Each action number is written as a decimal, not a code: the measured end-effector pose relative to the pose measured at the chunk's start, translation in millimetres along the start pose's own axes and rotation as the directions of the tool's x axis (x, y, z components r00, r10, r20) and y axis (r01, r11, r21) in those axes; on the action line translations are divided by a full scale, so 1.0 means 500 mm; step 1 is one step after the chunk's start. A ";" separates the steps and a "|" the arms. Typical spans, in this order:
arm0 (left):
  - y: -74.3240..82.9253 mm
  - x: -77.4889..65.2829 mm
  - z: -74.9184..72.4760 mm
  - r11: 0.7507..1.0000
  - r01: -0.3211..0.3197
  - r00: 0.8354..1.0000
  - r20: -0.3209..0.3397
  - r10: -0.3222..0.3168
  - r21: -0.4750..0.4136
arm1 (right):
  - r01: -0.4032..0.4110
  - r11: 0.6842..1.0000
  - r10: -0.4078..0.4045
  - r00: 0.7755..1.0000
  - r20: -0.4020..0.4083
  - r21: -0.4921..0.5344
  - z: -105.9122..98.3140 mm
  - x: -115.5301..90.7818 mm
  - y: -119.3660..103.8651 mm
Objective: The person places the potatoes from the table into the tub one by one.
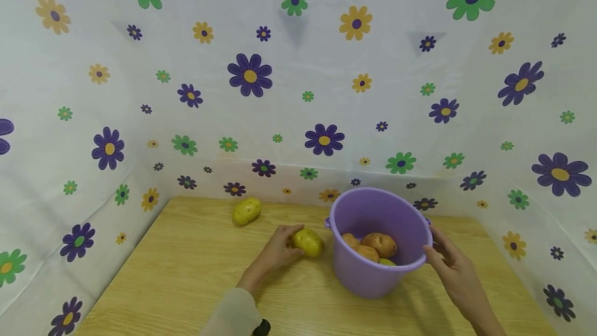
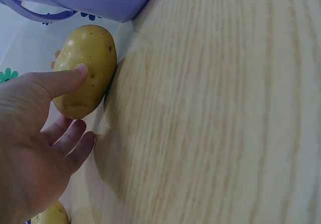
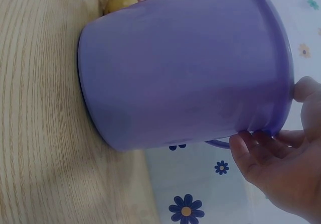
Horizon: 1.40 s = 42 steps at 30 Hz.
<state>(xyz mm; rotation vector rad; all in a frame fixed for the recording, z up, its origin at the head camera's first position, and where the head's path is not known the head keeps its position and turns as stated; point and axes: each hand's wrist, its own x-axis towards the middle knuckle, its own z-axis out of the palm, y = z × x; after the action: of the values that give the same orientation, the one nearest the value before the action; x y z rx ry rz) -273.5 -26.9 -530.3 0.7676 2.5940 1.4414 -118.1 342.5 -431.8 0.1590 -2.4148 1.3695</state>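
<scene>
A yellow-skinned potato [image 1: 308,242] lies left of a purple bucket [image 1: 364,275]. My left hand [image 1: 279,249] holds this potato, thumb on one side and fingers on the other; the left wrist view shows the thumb pressed on the potato [image 2: 95,58]. At the bucket's right side, my right hand [image 1: 454,268] grips the rim. The right wrist view shows the right hand's [image 3: 281,158] thumb at the rim and its fingers against the outer wall. Inside the bucket are several potatoes [image 1: 379,245], brownish ones and part of a greener one.
Another yellow potato [image 1: 246,211] lies toward the back left of the wooden table [image 1: 186,268]. A white curtain [image 1: 289,118] with printed flowers hangs behind the table and along both sides. The bucket's handle [image 2: 50,15] hangs down its outer side.
</scene>
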 end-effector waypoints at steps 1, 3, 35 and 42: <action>-0.001 0.000 0.002 1.000 0.003 1.000 -0.006 -0.003 0.013 | 0.000 1.000 0.000 1.000 0.000 -0.001 0.000 0.000 0.000; -0.002 0.000 0.006 1.000 0.018 1.000 -0.018 -0.017 0.022 | 0.001 1.000 -0.001 1.000 -0.001 -0.003 0.000 -0.001 0.000; 0.033 -0.001 0.023 0.965 0.241 0.951 -0.171 -0.256 -0.102 | 0.007 1.000 -0.006 1.000 -0.011 0.031 0.001 -0.003 0.002; 0.050 -0.009 0.003 0.951 0.277 0.941 -0.161 -0.297 -0.134 | 0.011 1.000 -0.011 1.000 -0.015 0.025 0.001 -0.003 0.003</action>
<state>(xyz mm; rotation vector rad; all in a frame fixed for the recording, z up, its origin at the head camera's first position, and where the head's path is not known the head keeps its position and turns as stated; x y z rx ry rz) -259.4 -16.8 -511.7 0.2397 2.5858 1.6068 -117.3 342.9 -433.5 0.1680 -2.3818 1.3922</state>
